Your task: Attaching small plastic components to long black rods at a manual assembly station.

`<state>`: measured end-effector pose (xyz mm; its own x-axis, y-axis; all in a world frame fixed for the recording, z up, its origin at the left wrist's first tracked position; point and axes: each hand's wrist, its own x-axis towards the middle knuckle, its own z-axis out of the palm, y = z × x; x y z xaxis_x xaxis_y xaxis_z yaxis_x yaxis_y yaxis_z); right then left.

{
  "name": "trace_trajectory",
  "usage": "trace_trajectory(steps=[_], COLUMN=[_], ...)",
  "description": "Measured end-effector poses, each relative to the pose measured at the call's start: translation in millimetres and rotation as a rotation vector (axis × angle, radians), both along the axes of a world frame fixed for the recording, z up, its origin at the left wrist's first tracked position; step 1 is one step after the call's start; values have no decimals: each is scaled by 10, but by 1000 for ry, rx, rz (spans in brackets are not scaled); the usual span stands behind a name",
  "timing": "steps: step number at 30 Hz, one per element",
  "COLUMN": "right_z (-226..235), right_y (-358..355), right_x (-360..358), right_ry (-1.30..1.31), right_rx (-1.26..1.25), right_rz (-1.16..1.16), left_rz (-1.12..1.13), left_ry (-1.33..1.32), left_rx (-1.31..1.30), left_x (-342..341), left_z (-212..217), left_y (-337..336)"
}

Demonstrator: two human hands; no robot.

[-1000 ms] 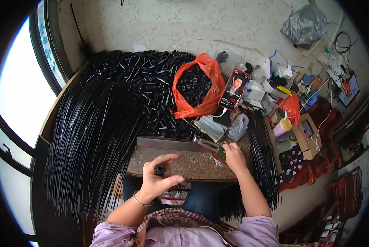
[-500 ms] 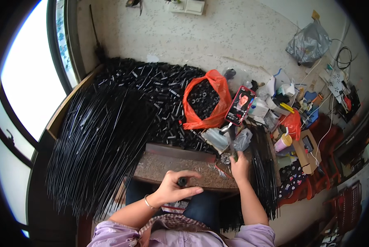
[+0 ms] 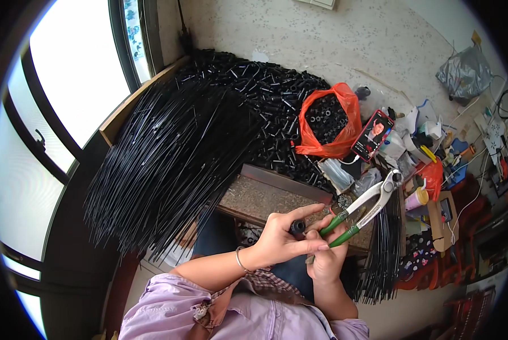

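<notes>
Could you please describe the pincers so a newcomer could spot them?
Start at the brown worktop beside the black strands. Toward its right end, the right hand holds the pincers. Their silver head and two bright green handles distinguish them from everything black nearby.

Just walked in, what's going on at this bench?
A person is working bare-handed. The left hand holds a short black tubular piece, its open end showing. The right hand grips green-handled pincers, the metal head pointing up and away. Both hands are close together near the front edge of the workbench. Behind are a heap of black tubular pieces and an orange-red plastic bag of small black parts; long thin black strands hang at left.
</notes>
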<state>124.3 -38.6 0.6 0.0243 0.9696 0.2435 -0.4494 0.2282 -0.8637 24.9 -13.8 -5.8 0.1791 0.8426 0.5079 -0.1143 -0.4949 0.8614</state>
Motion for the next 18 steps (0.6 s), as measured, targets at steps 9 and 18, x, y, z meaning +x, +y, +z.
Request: trace_trajectory(steps=[9,18], right_z=[6,-105], right_y=[-18,148], right_x=[-3,-7], right_ry=[-19,-379], right_rx=[57,509], right_rz=[-5,-257], left_rz=[4,-232], left_ry=[90,32], left_rx=[5,32], left_x=[-37,-118], left_z=[10,24], left_y=[-41,115])
